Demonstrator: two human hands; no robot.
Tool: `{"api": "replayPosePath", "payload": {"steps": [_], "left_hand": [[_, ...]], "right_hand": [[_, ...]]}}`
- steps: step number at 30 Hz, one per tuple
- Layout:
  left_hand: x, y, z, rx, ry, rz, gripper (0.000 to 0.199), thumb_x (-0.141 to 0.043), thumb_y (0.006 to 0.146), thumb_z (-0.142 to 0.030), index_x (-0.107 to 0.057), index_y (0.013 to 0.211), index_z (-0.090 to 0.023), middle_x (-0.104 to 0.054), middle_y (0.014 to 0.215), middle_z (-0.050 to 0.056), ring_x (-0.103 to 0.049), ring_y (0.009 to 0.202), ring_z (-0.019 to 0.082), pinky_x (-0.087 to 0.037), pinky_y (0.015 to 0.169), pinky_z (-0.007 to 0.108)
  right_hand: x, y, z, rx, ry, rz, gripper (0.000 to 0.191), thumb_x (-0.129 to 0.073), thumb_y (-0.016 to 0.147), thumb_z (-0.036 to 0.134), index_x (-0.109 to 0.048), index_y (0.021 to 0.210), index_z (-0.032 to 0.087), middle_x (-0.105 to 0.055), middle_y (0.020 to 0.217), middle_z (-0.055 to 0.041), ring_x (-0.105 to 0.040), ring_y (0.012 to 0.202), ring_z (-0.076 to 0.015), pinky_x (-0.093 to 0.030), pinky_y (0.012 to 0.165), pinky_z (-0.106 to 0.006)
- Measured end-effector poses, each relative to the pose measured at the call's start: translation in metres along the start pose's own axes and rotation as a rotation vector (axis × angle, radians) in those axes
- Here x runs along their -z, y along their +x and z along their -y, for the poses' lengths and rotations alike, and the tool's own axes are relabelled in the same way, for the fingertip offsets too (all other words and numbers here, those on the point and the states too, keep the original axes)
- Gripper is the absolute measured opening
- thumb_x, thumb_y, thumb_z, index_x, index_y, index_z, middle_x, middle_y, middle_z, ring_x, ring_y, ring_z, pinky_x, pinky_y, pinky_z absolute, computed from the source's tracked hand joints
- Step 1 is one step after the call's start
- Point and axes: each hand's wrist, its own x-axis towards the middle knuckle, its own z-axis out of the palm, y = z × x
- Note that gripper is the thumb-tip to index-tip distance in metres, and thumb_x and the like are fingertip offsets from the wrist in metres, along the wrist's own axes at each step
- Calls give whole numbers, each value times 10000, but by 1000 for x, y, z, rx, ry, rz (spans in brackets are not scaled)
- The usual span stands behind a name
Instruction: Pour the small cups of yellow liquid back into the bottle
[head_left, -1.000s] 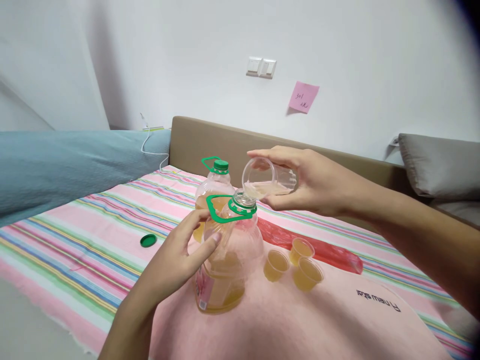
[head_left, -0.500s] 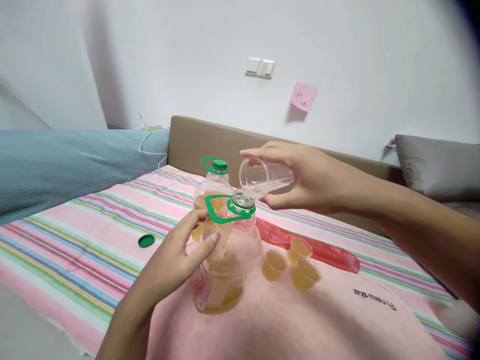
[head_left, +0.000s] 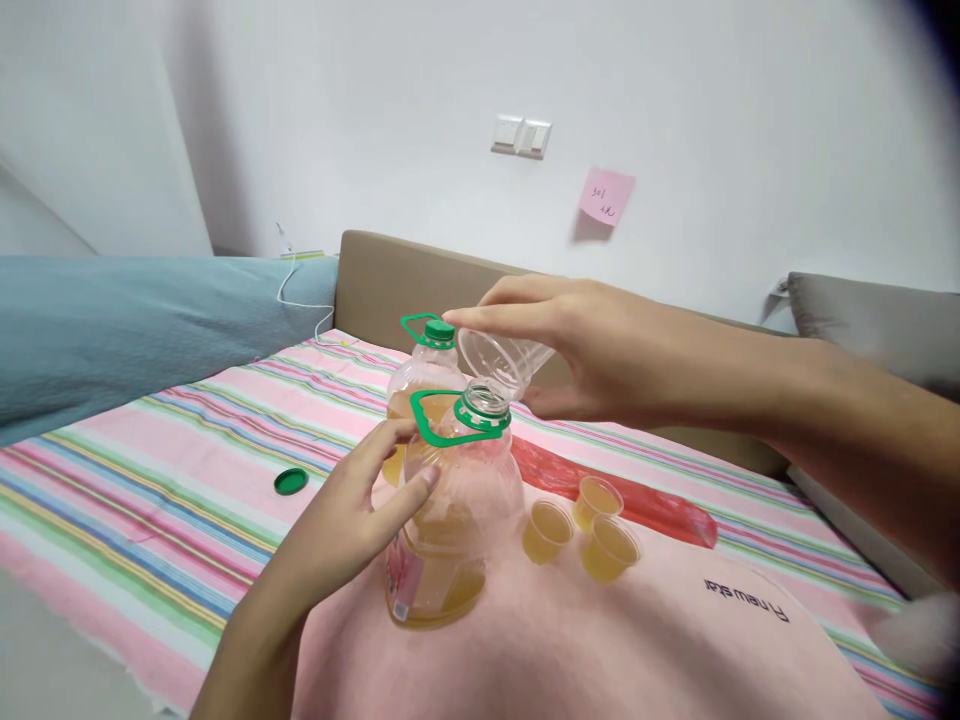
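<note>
Spilling is the likeliest trouble: should the cup [head_left: 501, 358] slide right or tip too early, any liquid left in it would run down the outside of the near bottle [head_left: 476, 505] onto the pink surface [head_left: 570, 650]. Squeezing too hard could buckle the cup's thin wall, and a knock against the uncapped neck might rock the bottle if the other grip were loose. A low sweep of the right hand [head_left: 592, 345] to the near side could upset the filled cups [head_left: 609, 550], which stand close together below it. That hand pinches the cup, thumb beneath and fingers above, its mouth slanting down and left over the neck; whether the rims touch, I cannot tell. The left hand [head_left: 367, 500] is half curled round the bottle's left shoulder, thumb on the near face, some fingertips hidden. So the bottle lies just right of the left hand, and below and left of the right.
</note>
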Motion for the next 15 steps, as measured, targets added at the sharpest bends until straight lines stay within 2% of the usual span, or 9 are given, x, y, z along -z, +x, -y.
{"api": "replayPosePath", "payload": {"steps": [5,10,15], "left_hand": [[0,-1,0,-6,7,-13,456,-591,1023,-553,-576,1433,-355,-578,1551,12,-524,1427,321,-411,1232,481],[0,-1,2,-10,9,-20,467,-613,1011,-550,-579,1432,-350,-573,1559,20,-524,1432,333,-417,1229,486],[-1,-1,2,-9,3,-15,454,-596,1027,-545,-565,1443,-367,-568,1560,2,-527,1426,313,-408,1236,467]], "right_hand": [[-1,4,2,35,-86,22,568,-657,858,39,-648,1382,258,-661,1321,-80,-631,1184,-279,-523,1012,-439],[-4,7,0,117,-110,6,497,-650,875,32,-691,1316,258,-673,1292,-88,-620,1180,-296,-516,1003,-470],[-4,8,3,167,-151,-14,459,-624,941,83,-685,1344,294,-709,1202,-72,-615,1141,-283,-481,1052,-494]]}}
